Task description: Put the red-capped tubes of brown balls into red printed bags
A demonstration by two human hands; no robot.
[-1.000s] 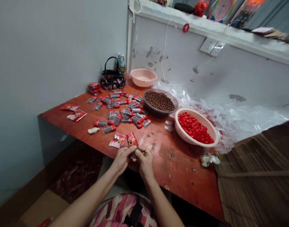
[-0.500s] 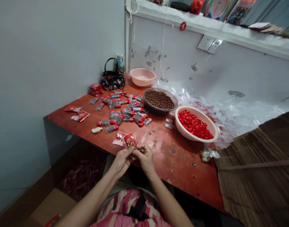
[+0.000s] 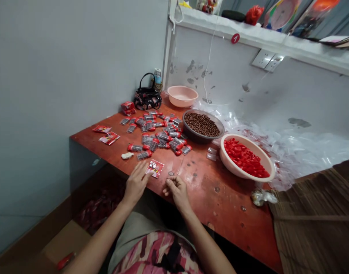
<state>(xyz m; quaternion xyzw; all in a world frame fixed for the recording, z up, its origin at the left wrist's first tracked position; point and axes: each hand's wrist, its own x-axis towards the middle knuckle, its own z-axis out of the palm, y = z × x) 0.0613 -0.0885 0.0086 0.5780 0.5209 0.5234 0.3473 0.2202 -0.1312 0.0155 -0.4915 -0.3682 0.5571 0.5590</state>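
Your left hand [image 3: 136, 182], fingers spread, lay nearer the red packet [image 3: 156, 167], at its left; your right hand [image 3: 178, 191] curled, contents unclear.

The table [image 3: 217, 205] under my fingers [image 3: 176, 186] looks like red-painted wood, smooth with a soft sheen and dark knots. The printed packet [image 3: 155, 168] near me looks like glossy plastic film. Both the pink basin [image 3: 182, 96] and the cream basin [image 3: 228, 166] look like smooth plastic; the red pieces [image 3: 244, 156] are shiny plastic. The brown balls [image 3: 202, 124] look glossy, the heaped clear cases [image 3: 314, 142] transparent plastic, and the wall [image 3: 228, 76] matt, roughly flaked.
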